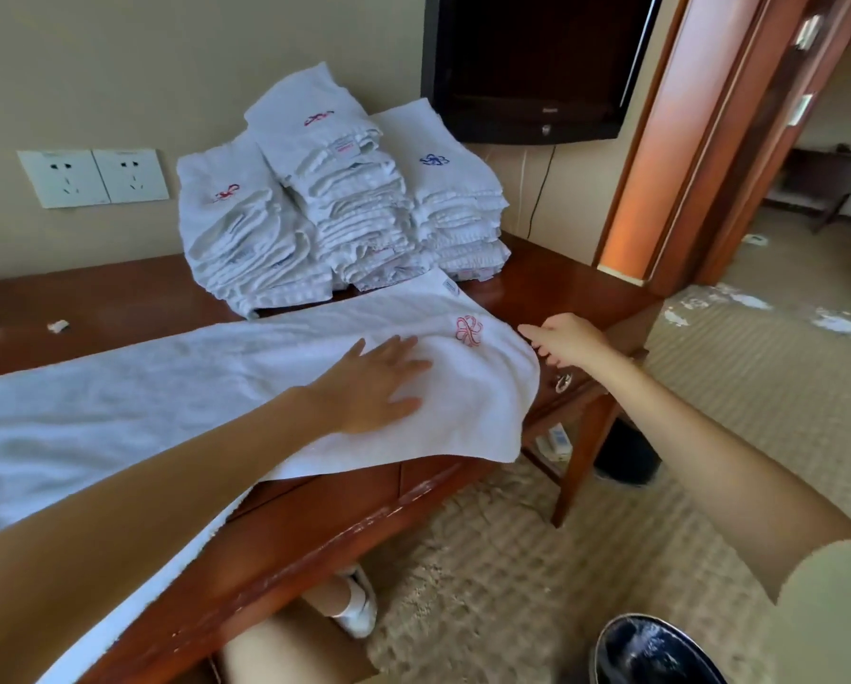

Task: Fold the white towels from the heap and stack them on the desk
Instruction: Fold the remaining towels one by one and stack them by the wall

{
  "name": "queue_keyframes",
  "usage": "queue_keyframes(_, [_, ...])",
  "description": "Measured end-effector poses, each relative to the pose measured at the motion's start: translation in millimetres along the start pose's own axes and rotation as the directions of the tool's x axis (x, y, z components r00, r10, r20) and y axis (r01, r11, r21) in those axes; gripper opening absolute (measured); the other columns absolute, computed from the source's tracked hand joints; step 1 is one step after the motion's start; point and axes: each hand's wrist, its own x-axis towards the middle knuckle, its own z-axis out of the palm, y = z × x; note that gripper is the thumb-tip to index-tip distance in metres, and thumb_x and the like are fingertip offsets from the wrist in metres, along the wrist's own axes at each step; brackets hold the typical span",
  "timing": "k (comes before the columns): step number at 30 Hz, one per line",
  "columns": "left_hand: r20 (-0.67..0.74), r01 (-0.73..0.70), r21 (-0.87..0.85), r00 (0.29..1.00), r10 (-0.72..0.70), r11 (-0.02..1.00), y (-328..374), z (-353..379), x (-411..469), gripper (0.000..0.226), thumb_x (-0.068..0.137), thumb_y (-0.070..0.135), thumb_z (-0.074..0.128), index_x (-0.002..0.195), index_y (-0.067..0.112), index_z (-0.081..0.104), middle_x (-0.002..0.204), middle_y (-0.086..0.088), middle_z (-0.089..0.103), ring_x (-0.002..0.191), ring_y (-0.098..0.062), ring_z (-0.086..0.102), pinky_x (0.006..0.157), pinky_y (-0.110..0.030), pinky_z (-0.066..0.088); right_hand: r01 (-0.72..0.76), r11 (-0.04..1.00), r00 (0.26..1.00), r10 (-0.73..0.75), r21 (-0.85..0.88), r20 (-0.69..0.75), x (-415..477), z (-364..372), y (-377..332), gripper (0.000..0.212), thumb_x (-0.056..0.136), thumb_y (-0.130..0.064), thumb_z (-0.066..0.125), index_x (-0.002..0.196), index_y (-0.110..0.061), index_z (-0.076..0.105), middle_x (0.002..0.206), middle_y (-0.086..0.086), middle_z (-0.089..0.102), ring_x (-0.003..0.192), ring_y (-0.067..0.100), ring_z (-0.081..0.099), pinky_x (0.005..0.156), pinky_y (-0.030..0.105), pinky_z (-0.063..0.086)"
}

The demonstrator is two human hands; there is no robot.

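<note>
Room: beige wall with twin sockets (93,177), dark screen (532,61) mounted at right, wooden doorframe (680,140) beyond, carpet (487,560) below.

Surface (132,298): reddish wood, long, its near edge running diagonally toward us; a small scrap (58,326) lies at far left.

Item 1: folded stacks (344,199), three of them set against the wall, touching one another, each many towels high, embroidered marks uppermost. We count this as the finished portion, and a large one.

Item 2: open towel (206,387), spread lengthwise along the surface, red emblem near its right end. Its right corner and near edge droop over the surface edge. Not yet folded, in our judgement; the heap itself lies outside our view, so what is left cannot be counted.

Item 3: left hand (379,382), fingers spread, pressed flat on the towel near the emblem.

Item 4: right hand (566,340), fingers loosely curled at the towel's right edge; we cannot tell whether it pinches the cloth.

Clearance: bare wood shows right of the stacks and at far left; the towel's far edge lies just beside the stacks. We judge little spare room for folding toward the wall.
</note>
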Motion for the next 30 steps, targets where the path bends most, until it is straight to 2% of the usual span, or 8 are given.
queue_keyframes(4, [-0.091,-0.008,0.041,0.996,0.012,0.999,6.4,10.2,-11.2,0.054,0.102,0.041,0.03,0.153,0.027,0.018,0.162,-0.004,-0.009,0.149,-0.018,-0.005,0.119,-0.043,0.0,-0.176,0.979,0.972,0.157,0.099,0.176,-29.4,-10.3,20.2,0.064,0.09,-0.07,0.039,0.092,-0.011,0.065,0.087,0.007,0.071,0.084,0.023,0.068,0.082,0.033,0.052])
queue_keyframes(8, [-0.131,-0.088,0.079,0.987,0.098,0.993,14.7,17.3,-21.0,0.066,0.093,0.049,0.004,0.151,0.025,0.027,0.162,-0.006,0.006,0.149,-0.021,0.005,0.119,-0.04,-0.003,-0.217,0.973,0.864,0.152,0.082,0.479,-45.4,0.4,40.5,0.092,0.062,-0.09,0.04,0.11,-0.016,0.067,0.108,0.002,0.071,0.101,0.016,0.066,0.087,0.029,0.052])
queue_keyframes(11, [-0.122,-0.142,0.052,0.981,0.148,0.988,21.6,20.7,-19.1,0.083,0.079,0.052,-0.008,0.152,0.025,0.023,0.162,-0.005,0.006,0.149,-0.02,0.007,0.12,-0.039,0.0,-0.235,0.937,0.792,0.029,0.26,0.61,-47.2,15.0,53.0,0.075,0.078,-0.07,0.052,0.13,-0.017,0.055,0.125,0.004,0.064,0.112,0.017,0.063,0.096,0.033,0.05])
queue_keyframes(15, [-0.156,-0.174,0.167,0.967,0.2,0.971,23.7,33.6,-11.4,0.071,0.091,0.056,0.022,0.153,0.03,0.001,0.162,-0.005,0.002,0.149,-0.021,0.007,0.117,-0.04,-0.008,-0.264,0.85,0.81,-0.062,0.456,0.583,-47.5,24.1,66.5,0.071,0.067,-0.049,0.08,0.128,-0.017,0.058,0.125,0.005,0.065,0.113,0.021,0.064,0.1,0.038,0.049])
queue_keyframes(17, [-0.149,-0.164,0.277,0.966,0.211,0.947,27.1,39.7,-10.2,0.093,0.086,0.058,0.051,0.151,0.031,-0.011,0.161,-0.008,-0.003,0.148,-0.024,0.003,0.118,-0.052,-0.004,-0.261,0.843,0.807,-0.076,0.469,0.585,-47.4,24.2,71.0,0.084,0.054,-0.047,0.089,0.126,-0.016,0.059,0.123,0.004,0.067,0.111,0.021,0.065,0.094,0.032,0.052])
queue_keyframes(19, [-0.092,-0.139,0.356,0.979,0.183,0.924,30.7,42.6,-11.6,0.111,0.082,0.06,0.06,0.145,0.033,-0.028,0.157,-0.008,-0.023,0.145,-0.023,-0.013,0.117,-0.056,-0.008,-0.241,0.832,0.817,-0.103,0.499,0.568,-49.9,19.7,72.8,0.067,0.066,-0.04,0.081,0.124,-0.013,0.059,0.119,0.006,0.069,0.106,0.021,0.067,0.085,0.028,0.055])
queue_keyframes(25, [-0.116,-0.056,0.274,0.989,0.091,0.96,48.3,31.5,-22.2,0.102,0.095,0.035,0.052,0.137,0.031,-0.041,0.155,-0.006,-0.029,0.148,-0.025,-0.013,0.118,-0.044,-0.008,-0.216,0.741,0.931,-0.039,0.635,0.362,-54.1,-13.4,81.6,0.018,0.092,-0.025,0.06,0.104,-0.012,0.063,0.101,0.004,0.066,0.088,0.015,0.063,0.071,0.025,0.054])
queue_keyframes(30, [-0.002,-0.061,0.05,0.998,0.061,0.997,66.0,17.7,-41.5,0.078,0.099,0.022,0.037,0.148,0.028,-0.023,0.159,-0.003,-0.021,0.147,-0.02,-0.015,0.121,-0.041,-0.006,-0.237,0.74,0.956,0.064,0.629,0.286,-52.8,-36.2,74.1,0.016,0.089,-0.022,0.067,0.102,-0.012,0.067,0.101,0.005,0.068,0.091,0.015,0.066,0.068,0.026,0.06])
